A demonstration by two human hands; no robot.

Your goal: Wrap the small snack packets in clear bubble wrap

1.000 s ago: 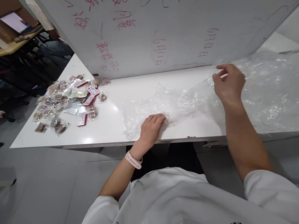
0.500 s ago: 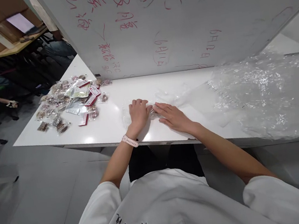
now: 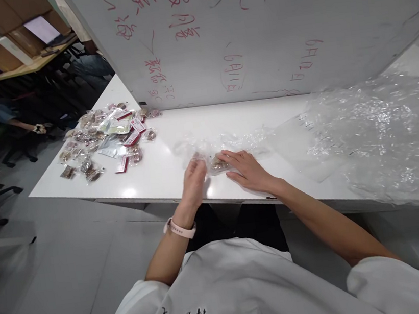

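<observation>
On the white table [image 3: 165, 170] lies a small clear packet [image 3: 218, 163] with brown contents, among crumpled clear plastic bags [image 3: 230, 141]. My right hand [image 3: 248, 170] rests flat on the table with fingers stretched, its fingertips touching the packet. My left hand [image 3: 194, 179] stands on its edge just left of the packet, fingers together and slightly blurred. It wears a pink watch at the wrist. Nothing shows in its grasp.
A pile of filled snack packets [image 3: 107, 139] with red labels lies at the table's far left. A large heap of clear plastic bags [image 3: 379, 129] covers the right side. A whiteboard [image 3: 254, 27] with red writing stands behind. Another person's arm [image 3: 20, 125] shows at far left.
My right hand came from the plastic heap on the right to the packet in the middle. My left hand slid toward the packet, lay flat, then turned onto its edge.
</observation>
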